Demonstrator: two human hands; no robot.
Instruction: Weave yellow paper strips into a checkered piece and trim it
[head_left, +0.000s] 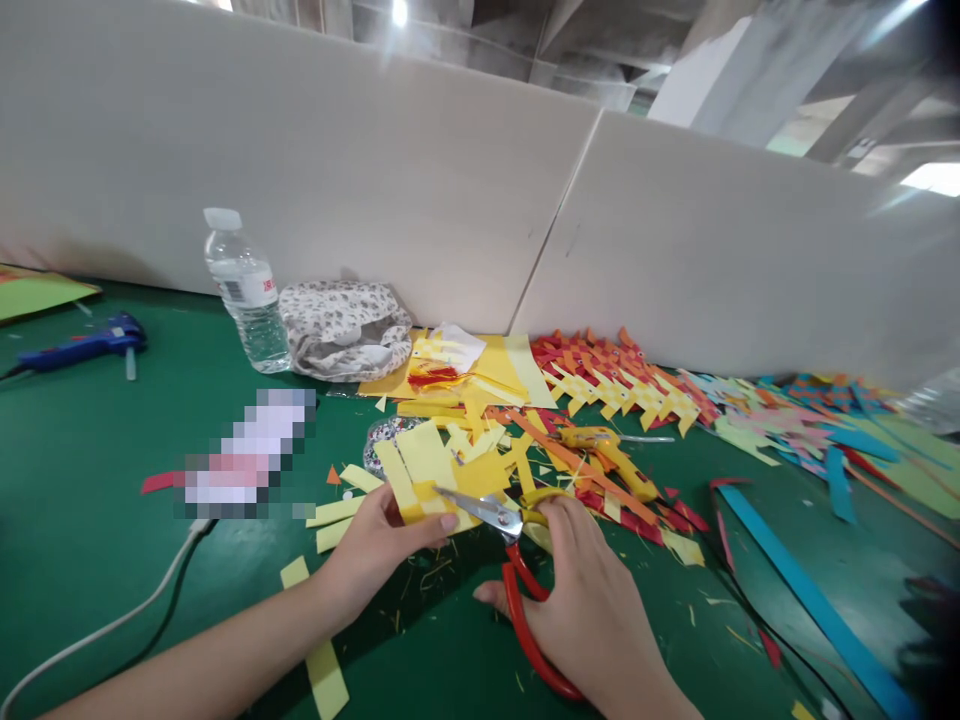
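Observation:
My left hand (390, 540) pinches a piece of woven yellow paper (424, 465), thumb on top, its strips fanning out at the far edge. My right hand (585, 580) holds a pair of scissors (510, 525) with red handles. The blades point left and lie over the woven paper near my left thumb; whether they are cutting I cannot tell. Around the paper lie loose yellow paper strips (337, 510) and orange ones. A yellow glue gun (619, 460) rests among the scraps just beyond my right hand.
At the left are a blue glue gun (90, 342) and a blurred-out device (247, 455) on a white cable. A water bottle (247, 300) and a patterned cloth bag (345, 330) stand by the white partition (337, 170). Woven red-orange paper pieces (600, 360) and a blue strip (810, 590) lie right.

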